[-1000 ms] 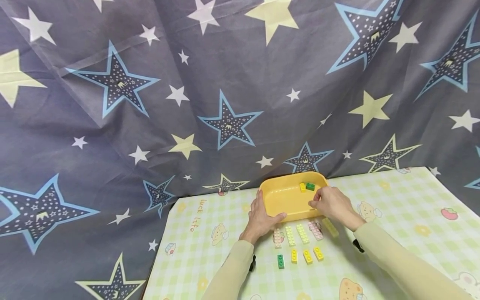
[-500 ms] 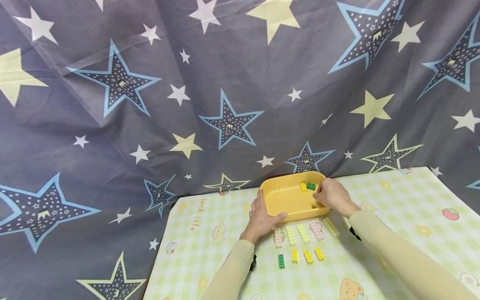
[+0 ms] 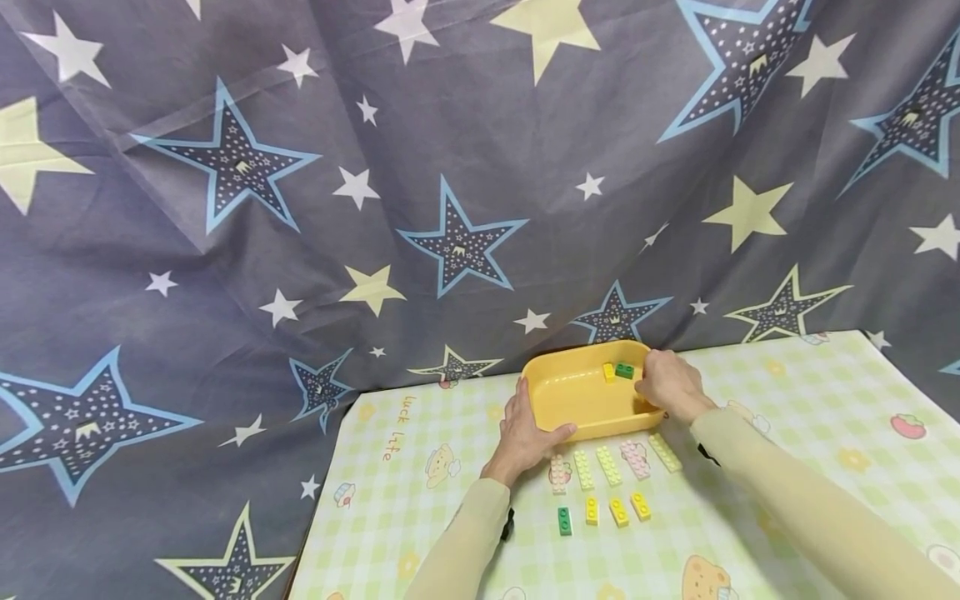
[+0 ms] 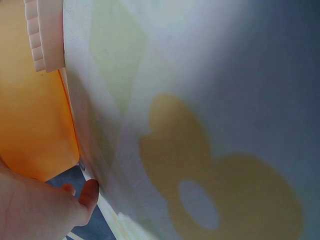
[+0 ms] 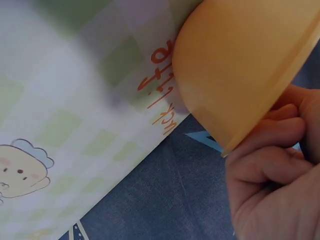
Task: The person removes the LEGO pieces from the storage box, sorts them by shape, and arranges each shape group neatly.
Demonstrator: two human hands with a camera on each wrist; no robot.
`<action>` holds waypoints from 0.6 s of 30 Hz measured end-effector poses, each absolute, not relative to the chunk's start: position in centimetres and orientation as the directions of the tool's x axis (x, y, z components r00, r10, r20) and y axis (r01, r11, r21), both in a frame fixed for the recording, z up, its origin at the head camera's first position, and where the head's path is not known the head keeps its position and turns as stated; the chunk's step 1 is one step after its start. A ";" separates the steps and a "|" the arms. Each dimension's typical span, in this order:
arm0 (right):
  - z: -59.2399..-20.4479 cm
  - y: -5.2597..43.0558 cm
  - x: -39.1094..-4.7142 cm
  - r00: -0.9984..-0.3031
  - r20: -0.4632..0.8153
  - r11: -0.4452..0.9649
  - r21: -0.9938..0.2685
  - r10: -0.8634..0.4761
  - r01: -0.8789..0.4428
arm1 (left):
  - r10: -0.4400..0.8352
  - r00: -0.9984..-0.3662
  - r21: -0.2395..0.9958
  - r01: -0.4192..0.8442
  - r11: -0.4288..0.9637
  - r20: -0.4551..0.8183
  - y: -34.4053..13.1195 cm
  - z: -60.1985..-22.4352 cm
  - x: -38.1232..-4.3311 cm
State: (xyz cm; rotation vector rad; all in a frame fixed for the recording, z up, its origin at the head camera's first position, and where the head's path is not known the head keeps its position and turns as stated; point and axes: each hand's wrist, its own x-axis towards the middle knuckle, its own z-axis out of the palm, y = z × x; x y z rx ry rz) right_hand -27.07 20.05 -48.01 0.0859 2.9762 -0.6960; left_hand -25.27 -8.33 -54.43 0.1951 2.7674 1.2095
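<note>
A yellow plastic tray (image 3: pixel 577 404) stands at the back of the table, tilted slightly in the head view. My left hand (image 3: pixel 522 433) holds its near left corner, thumb along the front rim and fingers against the left side. At the right end, my right hand (image 3: pixel 672 385) grips the rim; in the right wrist view its curled fingers (image 5: pixel 272 135) lie along the tray's edge. Inside the tray, at the far right, are a small yellow brick (image 3: pixel 609 372) and a green brick (image 3: pixel 624 370). Part of the right hand's fingers is hidden inside the tray.
Before the tray runs a row of long pale bricks, among them a pink brick (image 3: pixel 634 459) and a pale yellow brick (image 3: pixel 664 452). Nearer lie a small green brick (image 3: pixel 564 521) and three yellow bricks (image 3: pixel 618 512). Behind hangs a star-patterned curtain (image 3: pixel 457 250).
My right hand has moved from inside the tray's front right part to its right rim. The left hand has stayed at the corner, and the bricks lie as before.
</note>
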 end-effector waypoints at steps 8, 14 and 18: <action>-48.2 19.8 -28.2 -0.991 -0.125 0.940 -0.330 0.050 0.089 | 0.174 -0.984 0.737 0.090 0.670 -0.038 -8.3 -54.5 -25.2; -48.7 19.0 -28.5 -0.992 -0.116 0.981 -0.186 0.038 0.059 | 0.169 -0.985 0.734 0.087 0.674 -0.039 -8.4 -54.4 -25.3; -49.4 18.2 -28.6 -0.995 -0.095 0.996 -0.082 0.033 0.041 | 0.169 -0.985 0.736 0.085 0.672 -0.041 -8.5 -54.4 -25.3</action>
